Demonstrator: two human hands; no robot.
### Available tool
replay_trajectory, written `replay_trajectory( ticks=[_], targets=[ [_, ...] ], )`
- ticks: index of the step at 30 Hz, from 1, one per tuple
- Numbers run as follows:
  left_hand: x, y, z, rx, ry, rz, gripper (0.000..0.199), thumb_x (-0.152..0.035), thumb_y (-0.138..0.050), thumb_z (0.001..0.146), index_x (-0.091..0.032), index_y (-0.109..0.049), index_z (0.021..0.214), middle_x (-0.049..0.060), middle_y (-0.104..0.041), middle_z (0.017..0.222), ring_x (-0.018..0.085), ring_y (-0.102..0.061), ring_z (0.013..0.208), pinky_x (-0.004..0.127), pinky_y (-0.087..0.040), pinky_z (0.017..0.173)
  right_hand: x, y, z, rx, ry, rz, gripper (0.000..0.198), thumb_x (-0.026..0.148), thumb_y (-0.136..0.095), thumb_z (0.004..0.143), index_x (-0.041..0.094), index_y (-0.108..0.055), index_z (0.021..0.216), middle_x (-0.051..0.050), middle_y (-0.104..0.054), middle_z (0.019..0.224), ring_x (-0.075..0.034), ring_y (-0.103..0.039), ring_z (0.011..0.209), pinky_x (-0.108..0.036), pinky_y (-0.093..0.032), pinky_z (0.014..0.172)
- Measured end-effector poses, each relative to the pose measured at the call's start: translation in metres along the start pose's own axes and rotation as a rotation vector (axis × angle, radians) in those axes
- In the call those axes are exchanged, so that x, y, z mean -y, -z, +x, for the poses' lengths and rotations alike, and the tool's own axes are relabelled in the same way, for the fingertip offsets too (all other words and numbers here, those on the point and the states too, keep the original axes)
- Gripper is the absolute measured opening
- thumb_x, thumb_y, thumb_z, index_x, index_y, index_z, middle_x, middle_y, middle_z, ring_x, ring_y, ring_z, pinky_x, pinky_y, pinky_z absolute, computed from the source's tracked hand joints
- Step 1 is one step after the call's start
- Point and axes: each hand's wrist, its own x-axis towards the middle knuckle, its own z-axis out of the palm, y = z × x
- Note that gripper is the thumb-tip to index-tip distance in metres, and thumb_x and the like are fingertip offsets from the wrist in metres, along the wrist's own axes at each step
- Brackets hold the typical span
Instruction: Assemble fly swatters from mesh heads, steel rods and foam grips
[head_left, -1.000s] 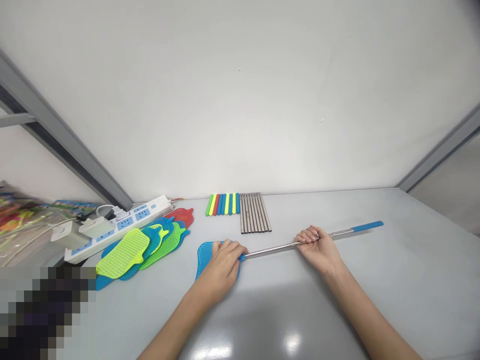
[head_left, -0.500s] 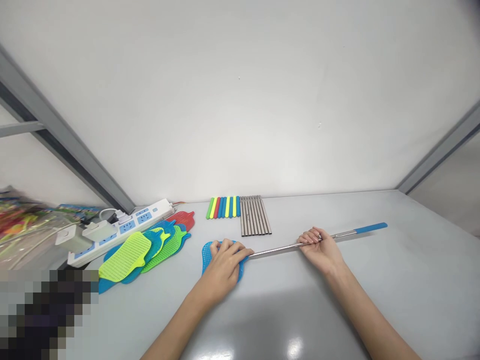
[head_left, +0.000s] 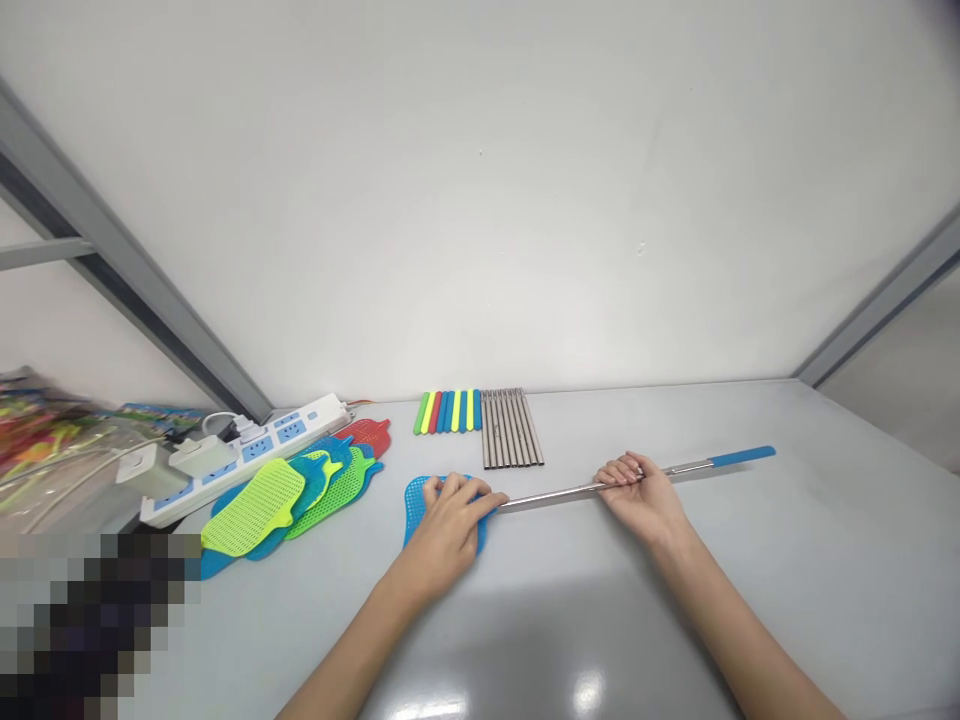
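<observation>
A long fly swatter with a metal rod (head_left: 551, 497) lies across the front of me, between both hands. Its blue perforated head (head_left: 415, 503) is partly covered by my left hand (head_left: 452, 525), which is closed on the neck where head and rod meet. Further along, my right hand (head_left: 637, 495) has its fingers wrapped round the rod, palm turned up. Past that hand the rod runs to a blue handle (head_left: 742, 457) at the far right end. The joint at the neck is hidden by my left fingers.
Coloured handle sleeves (head_left: 448, 412) lie in a row by the wall, beside several metal rods (head_left: 512, 430). To the left are overlapping swatter heads (head_left: 259, 508) and a white power strip (head_left: 319, 412) with plugs. Plastic-wrapped goods (head_left: 45, 450) sit at the far left.
Both hands keep their hold on the fly swatter with almost no movement. The whole view has shifted very slightly.
</observation>
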Motion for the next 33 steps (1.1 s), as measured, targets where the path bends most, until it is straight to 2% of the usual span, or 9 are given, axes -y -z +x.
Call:
replay_trajectory(
  ticks=[4,7,10,15,33],
  targets=[
    [-0.003,0.001,0.001,-0.019,0.009,-0.015,0.047,-0.001,-0.030,0.075,-0.031,-0.049,0.106,0.000,-0.053,0.092,0.018,-0.040,0.085,0.039,-0.023,0.076,0.000,-0.001,0.000,-0.031,-0.011,0.056,0.026,0.011,-0.037,0.072,0.018,-0.018,0.055,0.007,-0.023,0.043,-0.006,-0.027,0.036,-0.021,-0.029,0.037],
    [-0.006,0.000,0.001,-0.057,0.015,-0.008,0.028,-0.017,-0.034,0.082,-0.028,-0.052,0.101,0.001,-0.054,0.089,0.018,-0.041,0.084,0.037,-0.024,0.075,-0.001,-0.001,-0.001,-0.059,-0.028,0.103,0.026,0.011,-0.037,0.072,0.019,-0.019,0.055,0.007,-0.023,0.043,-0.007,-0.027,0.036,-0.020,-0.030,0.037],
    [-0.006,-0.003,0.002,-0.060,0.027,-0.003,0.024,-0.028,-0.033,0.084,-0.025,-0.053,0.098,0.001,-0.053,0.087,0.017,-0.041,0.082,0.035,-0.026,0.071,-0.002,0.000,0.000,-0.062,-0.035,0.105,0.027,0.011,-0.037,0.072,0.019,-0.018,0.055,0.007,-0.023,0.043,-0.007,-0.028,0.036,-0.021,-0.030,0.038],
    [-0.004,-0.006,0.003,-0.069,0.038,-0.015,0.025,-0.028,-0.030,0.086,-0.024,-0.054,0.092,0.000,-0.053,0.083,0.016,-0.041,0.080,0.033,-0.026,0.070,-0.003,0.000,0.001,-0.018,-0.027,0.041,0.027,0.011,-0.036,0.073,0.019,-0.016,0.056,0.007,-0.021,0.044,-0.006,-0.028,0.036,-0.021,-0.030,0.038],
    [-0.008,-0.010,0.001,-0.090,0.052,0.002,0.027,-0.027,-0.028,0.087,-0.020,-0.053,0.080,0.001,-0.052,0.078,0.016,-0.042,0.077,0.033,-0.028,0.070,-0.005,0.001,-0.001,-0.053,-0.055,0.047,0.026,0.009,-0.036,0.071,0.019,-0.018,0.056,0.007,-0.022,0.043,-0.007,-0.028,0.036,-0.021,-0.030,0.038]
  ],
)
